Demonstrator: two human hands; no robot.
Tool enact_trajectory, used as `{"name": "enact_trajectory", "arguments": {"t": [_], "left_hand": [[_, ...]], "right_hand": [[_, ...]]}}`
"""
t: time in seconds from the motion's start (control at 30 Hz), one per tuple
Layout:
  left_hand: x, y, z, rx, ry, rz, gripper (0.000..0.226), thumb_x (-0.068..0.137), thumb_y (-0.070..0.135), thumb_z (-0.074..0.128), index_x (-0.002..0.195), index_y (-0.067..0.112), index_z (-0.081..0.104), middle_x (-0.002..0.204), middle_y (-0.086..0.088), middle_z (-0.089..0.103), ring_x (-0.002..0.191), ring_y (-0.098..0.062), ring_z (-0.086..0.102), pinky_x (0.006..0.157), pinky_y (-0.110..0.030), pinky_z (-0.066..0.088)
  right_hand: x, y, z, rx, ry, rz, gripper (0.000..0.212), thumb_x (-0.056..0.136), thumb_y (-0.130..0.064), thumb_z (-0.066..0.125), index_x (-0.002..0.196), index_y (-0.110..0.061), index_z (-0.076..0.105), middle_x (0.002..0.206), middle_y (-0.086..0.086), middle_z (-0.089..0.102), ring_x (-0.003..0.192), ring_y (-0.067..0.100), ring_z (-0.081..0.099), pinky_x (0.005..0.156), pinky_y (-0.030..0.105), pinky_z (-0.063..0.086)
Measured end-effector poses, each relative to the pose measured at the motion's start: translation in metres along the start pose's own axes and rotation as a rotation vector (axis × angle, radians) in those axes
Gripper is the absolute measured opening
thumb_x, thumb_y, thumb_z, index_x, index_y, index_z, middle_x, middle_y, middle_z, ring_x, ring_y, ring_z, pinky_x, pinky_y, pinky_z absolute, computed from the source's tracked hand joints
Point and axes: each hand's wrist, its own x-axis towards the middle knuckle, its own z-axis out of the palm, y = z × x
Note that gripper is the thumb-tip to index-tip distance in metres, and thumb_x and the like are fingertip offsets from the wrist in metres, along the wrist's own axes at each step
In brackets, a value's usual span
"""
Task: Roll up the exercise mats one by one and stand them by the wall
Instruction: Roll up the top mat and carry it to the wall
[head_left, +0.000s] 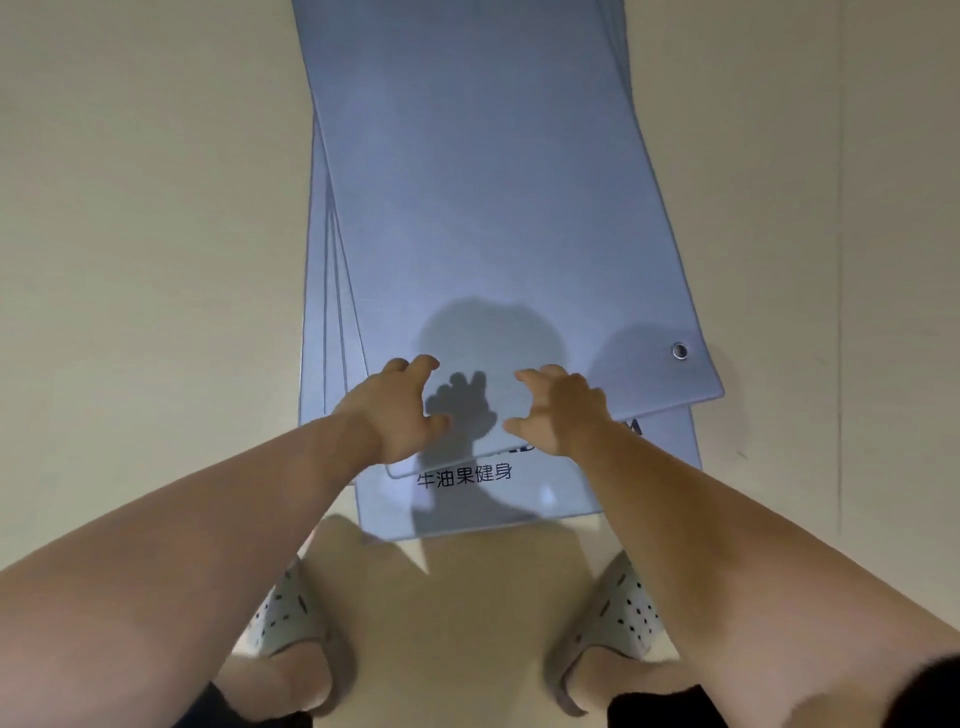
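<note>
Lower centre: left hand (400, 410) and right hand (563, 410) hover over the top mat (493, 182) near its edge, fingers (423, 362) half-curled, empty, poised to roll.

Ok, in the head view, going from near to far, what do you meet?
Slippers → lettering on the lower mat → left hand and right hand, level with each other → eyelet → top mat running away.
</note>
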Motion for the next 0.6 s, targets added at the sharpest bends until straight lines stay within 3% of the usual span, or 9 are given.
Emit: {"name": "enact_trajectory", "arguments": {"t": [0.1, 0.17, 0.23, 0.3, 0.47, 0.6], "left_hand": [[0.051, -0.010, 0.047, 0.244, -0.036, 0.090, 0.072, 0.096, 0.049, 0.057, 0.154, 0.027, 0.021, 0.145, -0.008, 0.040, 0.123, -0.034, 0.052, 0.096, -0.046, 0.047], [0.080, -0.014, 0.071, 0.388, -0.040, 0.160, 0.074, 0.093, 0.051, 0.058, 0.153, 0.029, 0.021, 0.140, -0.006, 0.041, 0.120, -0.032, 0.052, 0.087, -0.041, 0.044], [0.107, -0.017, 0.090, 0.430, -0.036, 0.181, 0.076, 0.090, 0.052, 0.061, 0.151, 0.028, 0.023, 0.138, -0.005, 0.042, 0.119, -0.031, 0.052, 0.084, -0.040, 0.042], [0.128, -0.020, 0.109, 0.436, -0.037, 0.173, 0.074, 0.089, 0.052, 0.062, 0.149, 0.026, 0.027, 0.141, -0.005, 0.041, 0.120, -0.030, 0.050, 0.091, -0.042, 0.046], [0.146, -0.023, 0.150, 0.445, -0.113, 0.147, 0.080, 0.085, 0.058, 0.062, 0.150, 0.030, 0.027, 0.153, -0.003, 0.027, 0.128, -0.031, 0.042, 0.100, -0.047, 0.046], [0.138, -0.028, 0.164, 0.443, -0.042, 0.195, 0.080, 0.086, 0.062, 0.060, 0.150, 0.031, 0.026, 0.153, -0.002, 0.025, 0.128, -0.030, 0.041, 0.101, -0.045, 0.043]], "right_hand": [[0.054, 0.023, 0.043, -0.145, -0.048, -0.068, 0.101, 0.085, -0.075, 0.066, 0.166, -0.042, 0.013, 0.175, 0.002, 0.009, 0.158, 0.033, 0.017, 0.123, 0.056, 0.019], [0.083, 0.038, 0.066, -0.266, -0.041, -0.106, 0.113, 0.080, -0.078, 0.069, 0.166, -0.043, 0.004, 0.176, 0.001, 0.001, 0.160, 0.034, 0.008, 0.124, 0.058, 0.015], [0.106, 0.054, 0.087, -0.369, 0.006, -0.068, 0.118, 0.081, -0.077, 0.069, 0.166, -0.042, -0.006, 0.176, 0.002, -0.005, 0.160, 0.036, 0.004, 0.123, 0.058, 0.017], [0.122, 0.071, 0.107, -0.415, 0.063, 0.018, 0.117, 0.084, -0.075, 0.067, 0.165, -0.040, -0.011, 0.175, 0.004, -0.010, 0.160, 0.038, 0.002, 0.122, 0.059, 0.017], [0.127, 0.100, 0.134, -0.400, 0.204, 0.021, 0.097, 0.095, -0.054, 0.064, 0.166, -0.038, -0.001, 0.174, 0.007, -0.004, 0.157, 0.037, 0.009, 0.122, 0.055, 0.019], [0.126, 0.109, 0.128, -0.377, 0.210, -0.157, 0.078, 0.096, -0.046, 0.064, 0.164, -0.030, 0.028, 0.172, 0.010, 0.019, 0.156, 0.033, 0.023, 0.121, 0.043, 0.029]]}}
